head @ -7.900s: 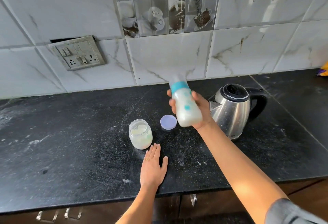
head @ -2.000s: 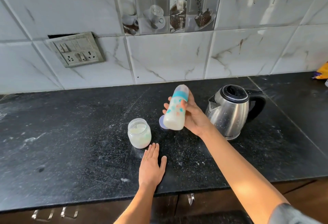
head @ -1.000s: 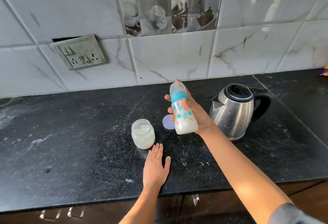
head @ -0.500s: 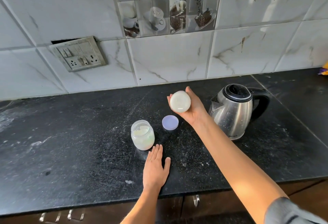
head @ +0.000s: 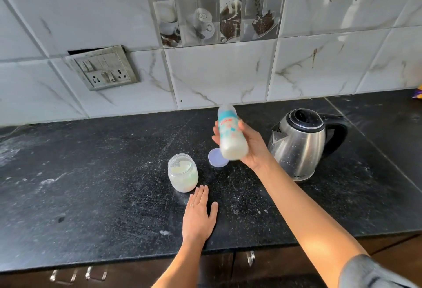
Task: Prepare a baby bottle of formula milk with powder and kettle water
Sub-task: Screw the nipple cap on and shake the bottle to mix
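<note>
My right hand point(head: 252, 148) grips a capped baby bottle point(head: 231, 137) full of white milk, with a teal collar and printed pattern, held tilted in the air, top pointing away. It hovers above a round lilac lid point(head: 217, 162) lying on the black counter point(head: 91, 173). An open jar of white powder point(head: 182, 175) stands left of the lid. A steel kettle point(head: 301, 144) with a black lid and handle stands just right of my right hand. My left hand point(head: 199, 214) lies flat on the counter, fingers straight, just in front of the jar.
A tiled wall runs along the back, with a switch and socket plate point(head: 102, 68) at the left. The counter's front edge point(head: 137, 262) has dark cabinet doors with metal handles below. Powder specks dust the counter. A yellow and purple packet point(head: 418, 93) peeks in at far right.
My right hand has swung the bottle from bottom-towards-me back to a tilted side-on pose, part of a shaking motion across the frames. My left hand, the jar, lid and kettle stayed put.
</note>
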